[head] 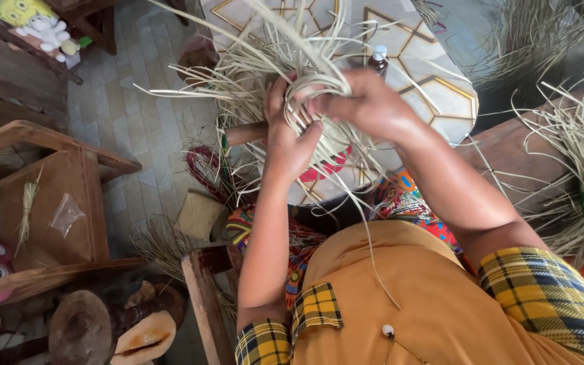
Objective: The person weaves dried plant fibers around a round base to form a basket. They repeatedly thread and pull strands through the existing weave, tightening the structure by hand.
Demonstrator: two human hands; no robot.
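Both my hands work a bundle of pale dried straw strips (285, 64) held up in front of me. My left hand (290, 132) grips the woven bunch from below, fingers wrapped around it. From the right, my right hand (363, 101) pinches strands at the top of the bunch. Loose strips fan out up and to the left, and a few long ones hang down over my orange top. A wooden stick (245, 133) pokes out to the left under the bunch.
A round table (441, 88) with a patterned cloth and a small dark bottle (378, 61) stands ahead. Wooden chairs (55, 196) are at left, more straw (576, 155) lies at right, and stuffed toys (38, 27) sit at top left.
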